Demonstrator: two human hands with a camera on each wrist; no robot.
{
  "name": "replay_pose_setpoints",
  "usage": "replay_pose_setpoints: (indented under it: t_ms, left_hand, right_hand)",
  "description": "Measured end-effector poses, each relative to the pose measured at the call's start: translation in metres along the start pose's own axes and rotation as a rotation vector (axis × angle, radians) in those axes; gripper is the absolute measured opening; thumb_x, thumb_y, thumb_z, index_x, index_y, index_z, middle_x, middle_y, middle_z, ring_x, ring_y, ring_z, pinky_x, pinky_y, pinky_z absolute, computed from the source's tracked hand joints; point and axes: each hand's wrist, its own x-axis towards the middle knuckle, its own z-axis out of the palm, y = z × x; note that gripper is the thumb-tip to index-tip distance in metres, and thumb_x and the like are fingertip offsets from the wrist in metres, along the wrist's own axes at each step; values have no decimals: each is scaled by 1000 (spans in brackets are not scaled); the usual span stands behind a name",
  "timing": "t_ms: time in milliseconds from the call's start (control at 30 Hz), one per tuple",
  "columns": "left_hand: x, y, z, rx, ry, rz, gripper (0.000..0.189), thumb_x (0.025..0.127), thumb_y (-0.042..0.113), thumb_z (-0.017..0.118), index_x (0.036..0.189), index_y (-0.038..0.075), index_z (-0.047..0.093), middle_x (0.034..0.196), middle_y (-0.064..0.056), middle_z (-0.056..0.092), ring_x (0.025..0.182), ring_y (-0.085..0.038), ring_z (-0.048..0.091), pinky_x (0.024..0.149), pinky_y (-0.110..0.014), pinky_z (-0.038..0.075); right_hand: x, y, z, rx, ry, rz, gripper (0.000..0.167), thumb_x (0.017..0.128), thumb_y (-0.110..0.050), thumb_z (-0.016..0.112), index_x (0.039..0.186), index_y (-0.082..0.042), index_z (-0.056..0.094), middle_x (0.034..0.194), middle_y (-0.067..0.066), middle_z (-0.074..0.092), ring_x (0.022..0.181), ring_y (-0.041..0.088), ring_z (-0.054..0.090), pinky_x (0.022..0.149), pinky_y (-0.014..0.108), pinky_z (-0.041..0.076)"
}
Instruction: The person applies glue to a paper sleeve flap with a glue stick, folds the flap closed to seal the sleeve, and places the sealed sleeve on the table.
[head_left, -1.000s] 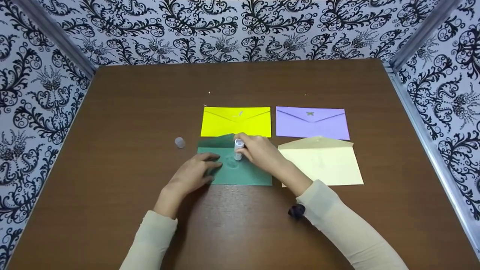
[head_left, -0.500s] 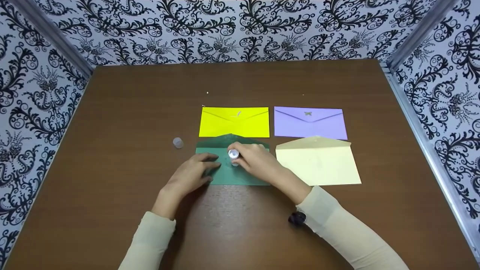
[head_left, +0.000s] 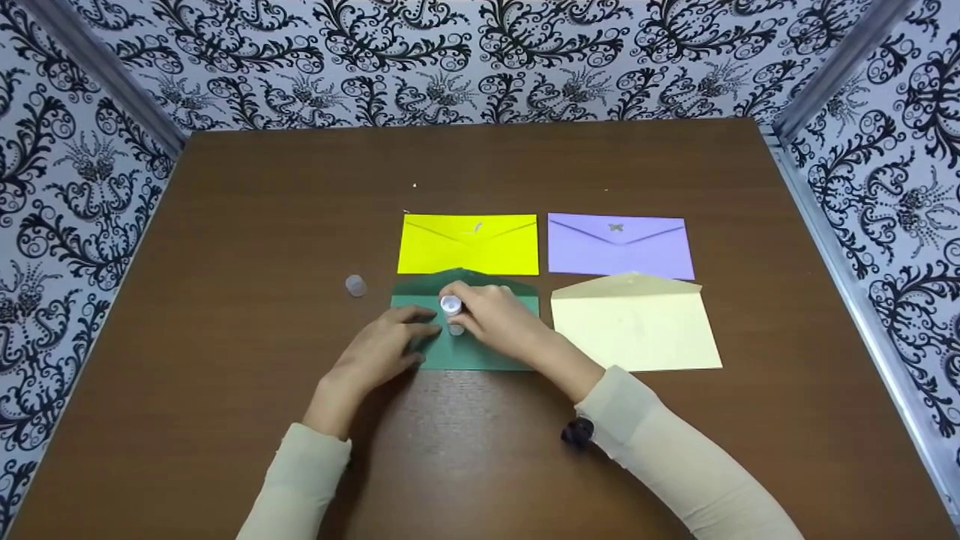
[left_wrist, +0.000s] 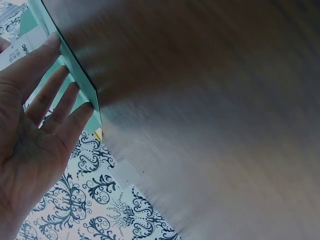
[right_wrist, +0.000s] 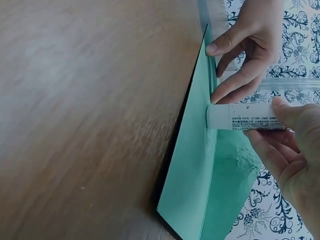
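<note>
A green envelope (head_left: 495, 352) lies on the table with its darker flap folded up and back. My right hand (head_left: 499, 319) pinches a white glue stick (head_left: 451, 307) between thumb and fingers. In the right wrist view the end of the glue stick (right_wrist: 245, 116) touches the envelope's front below the flap crease, and a rough smear shows on the flap (right_wrist: 245, 157). My left hand (head_left: 386, 345) rests on the envelope's left end with its fingers stretched out. The left wrist view shows those fingers (left_wrist: 60, 100) flat against the green paper (left_wrist: 82, 82).
A small translucent cap (head_left: 355, 286) sits on the brown table (head_left: 225, 337) left of the envelope. Behind lie a yellow envelope (head_left: 469, 251) and a purple envelope (head_left: 619, 251), flaps folded down. A cream envelope (head_left: 637, 330) with raised flap is at right. Patterned panels (head_left: 450, 60) border the table.
My right hand has carried the glue stick down and leftward across the green envelope, toward my left hand. The left hand has stayed in place on the envelope.
</note>
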Motion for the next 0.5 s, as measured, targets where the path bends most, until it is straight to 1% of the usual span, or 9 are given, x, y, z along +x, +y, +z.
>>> replay_pose_setpoints:
  t_ms: [167, 333, 500]
  left_hand:
    - [0, 0, 0, 8, -3, -2, 46, 89, 13, 75, 133, 18, 66, 147, -3, 53, 134, -29, 52, 111, -46, 48]
    - [1, -1, 1, 3, 4, 9, 46, 89, 14, 75, 134, 18, 65, 146, -5, 54, 133, -29, 53, 110, -47, 48]
    - [0, -2, 1, -1, 16, 18, 46, 89, 12, 75, 133, 18, 66, 146, -4, 54, 133, -28, 53, 110, -46, 48]
  right_hand:
    - [8, 0, 0, -7, -9, -5, 33, 96, -22, 65, 125, -6, 58, 115, 12, 73, 105, 24, 72, 91, 36, 60]
    - [14, -1, -1, -47, -37, 10, 36, 97, -25, 64, 128, -7, 58, 116, 12, 72, 106, 23, 71, 93, 36, 59]
    - [15, 1, 0, -84, -18, -5, 36, 97, -26, 64, 127, -8, 57, 115, 11, 73, 104, 22, 72, 91, 34, 60]
